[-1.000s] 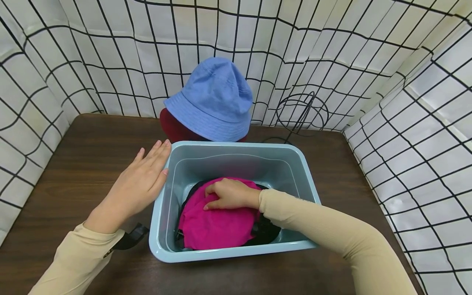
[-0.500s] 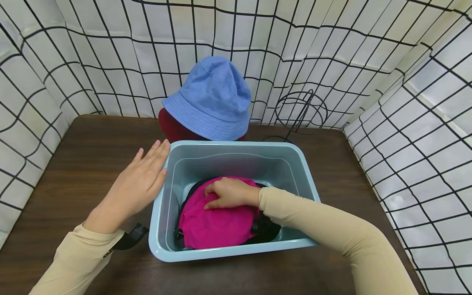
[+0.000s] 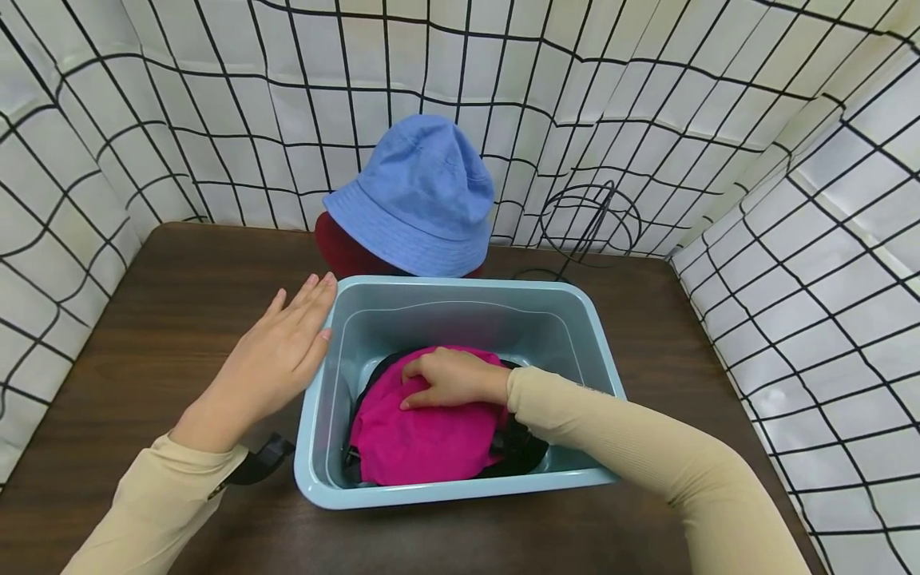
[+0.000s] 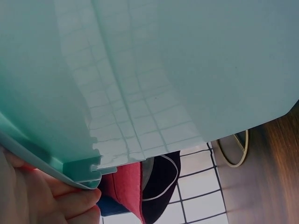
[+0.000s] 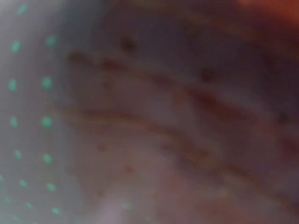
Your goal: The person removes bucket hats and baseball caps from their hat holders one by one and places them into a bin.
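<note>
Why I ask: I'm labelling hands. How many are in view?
2: the left hand against the left side of the light blue bin, and the right hand on the pink cloth inside it.

The head view is evenly bright; pale reflections streak the tub (image 4: 219,65); the right wrist view is dim, blurred.

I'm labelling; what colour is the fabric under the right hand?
The fabric is bright pink, clearest in head view.
</note>
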A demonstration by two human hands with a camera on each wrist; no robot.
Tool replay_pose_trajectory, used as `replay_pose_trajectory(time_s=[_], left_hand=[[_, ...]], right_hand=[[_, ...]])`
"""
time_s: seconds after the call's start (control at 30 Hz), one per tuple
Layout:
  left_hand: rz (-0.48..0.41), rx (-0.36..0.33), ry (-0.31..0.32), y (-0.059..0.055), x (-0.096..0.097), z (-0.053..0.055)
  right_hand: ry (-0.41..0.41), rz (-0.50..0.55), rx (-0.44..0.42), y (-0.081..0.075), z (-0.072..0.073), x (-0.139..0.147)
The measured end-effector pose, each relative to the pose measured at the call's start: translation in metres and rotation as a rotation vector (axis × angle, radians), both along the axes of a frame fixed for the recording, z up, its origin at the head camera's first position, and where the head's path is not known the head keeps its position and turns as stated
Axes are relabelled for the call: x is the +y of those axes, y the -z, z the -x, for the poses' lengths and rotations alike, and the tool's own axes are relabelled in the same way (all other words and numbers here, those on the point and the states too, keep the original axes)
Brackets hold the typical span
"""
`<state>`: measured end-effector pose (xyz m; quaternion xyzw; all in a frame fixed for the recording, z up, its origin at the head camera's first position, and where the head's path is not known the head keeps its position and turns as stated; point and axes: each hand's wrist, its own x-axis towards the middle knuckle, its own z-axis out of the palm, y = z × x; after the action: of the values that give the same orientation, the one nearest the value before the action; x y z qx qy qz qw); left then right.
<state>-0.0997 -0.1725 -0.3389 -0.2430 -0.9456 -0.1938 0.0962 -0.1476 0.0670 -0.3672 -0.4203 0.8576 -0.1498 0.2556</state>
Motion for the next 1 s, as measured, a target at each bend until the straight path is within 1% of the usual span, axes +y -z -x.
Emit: replay_pose_trajectory(time_s=[0.5, 0.83, 1.0], left_hand=[[-0.009, 0.020, 0.001, 0.0014, -0.0012, -0.0014], [-0.001, 0.002, -0.007, 0.0010, -0.0015, -0.0026], [-0.006, 0.010, 0.001, 0.0012, -0.0014, -0.0018]], right_hand=[[-0.007, -0.025, 0.007, -0.0054, -0.0027, -0.0012], [-0.007, -0.028, -0.004, -0.0048, -0.0025, -0.0014], [0.000, -0.030, -0.008, -0.0051, -0.0023, -0.0010]])
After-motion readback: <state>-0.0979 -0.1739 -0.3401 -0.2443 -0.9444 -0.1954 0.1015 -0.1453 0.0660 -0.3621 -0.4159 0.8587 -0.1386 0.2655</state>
